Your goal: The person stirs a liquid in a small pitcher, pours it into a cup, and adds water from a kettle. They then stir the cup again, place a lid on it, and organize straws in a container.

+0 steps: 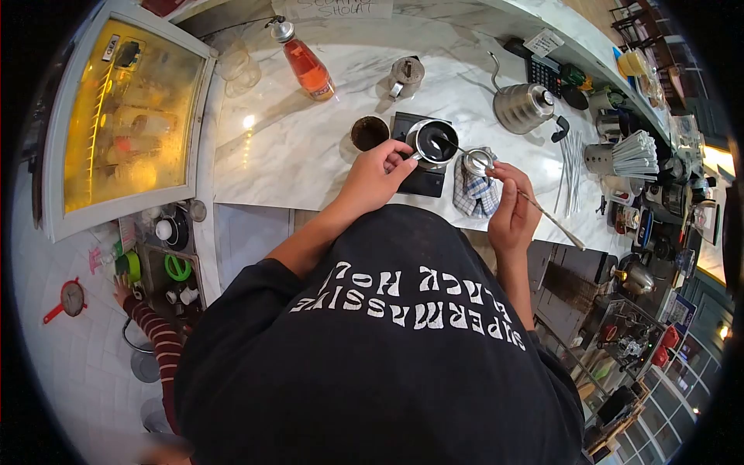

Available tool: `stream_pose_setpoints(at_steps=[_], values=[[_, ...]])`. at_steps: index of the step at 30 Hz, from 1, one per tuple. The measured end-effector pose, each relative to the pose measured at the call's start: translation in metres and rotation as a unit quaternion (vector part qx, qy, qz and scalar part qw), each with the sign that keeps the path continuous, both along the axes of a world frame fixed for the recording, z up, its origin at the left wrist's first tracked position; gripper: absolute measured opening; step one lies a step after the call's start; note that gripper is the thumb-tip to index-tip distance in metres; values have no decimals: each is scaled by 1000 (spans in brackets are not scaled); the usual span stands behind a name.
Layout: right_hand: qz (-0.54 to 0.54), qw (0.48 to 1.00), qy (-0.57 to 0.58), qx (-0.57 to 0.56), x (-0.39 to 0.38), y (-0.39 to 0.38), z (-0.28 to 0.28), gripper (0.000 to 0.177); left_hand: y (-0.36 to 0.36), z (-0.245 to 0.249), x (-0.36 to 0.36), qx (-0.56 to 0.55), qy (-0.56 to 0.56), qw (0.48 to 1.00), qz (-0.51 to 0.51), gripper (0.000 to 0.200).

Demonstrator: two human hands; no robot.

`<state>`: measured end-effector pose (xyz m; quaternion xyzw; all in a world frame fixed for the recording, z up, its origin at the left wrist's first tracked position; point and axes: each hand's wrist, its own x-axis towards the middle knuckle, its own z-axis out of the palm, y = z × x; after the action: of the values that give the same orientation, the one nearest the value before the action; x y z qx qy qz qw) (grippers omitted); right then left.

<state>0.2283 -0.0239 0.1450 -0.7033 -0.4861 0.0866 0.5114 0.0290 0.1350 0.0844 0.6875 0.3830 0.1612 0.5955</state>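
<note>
Closed lightly, the left hand (373, 177) pinches the cup (422, 157) by its handle. The right hand (513, 211) grips the spoon (576, 241) mid-shaft, its tip in the cup. The cup appears rigid metal, probably smooth and weighted by dark liquid; hold by the handle, keep level. It sits over the scale (423, 183), near the jigger (477, 162).

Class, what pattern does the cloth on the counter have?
The cloth is checked, blue and white; head view.
</note>
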Motion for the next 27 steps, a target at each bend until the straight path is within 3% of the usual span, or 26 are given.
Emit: stream_pose_setpoints(at_steps=[7,22,27], values=[[-1,998,-58,-17,-14,9,-10,14,6,-5,5,14,4,999,-29,24],[33,990,-126,-49,-22,1,-7,16,4,-22,7,44,-40,998,-13,26],[38,991,-119,-38,-24,-3,-10,16,5,-17,6,23,-6,999,-24,25]])
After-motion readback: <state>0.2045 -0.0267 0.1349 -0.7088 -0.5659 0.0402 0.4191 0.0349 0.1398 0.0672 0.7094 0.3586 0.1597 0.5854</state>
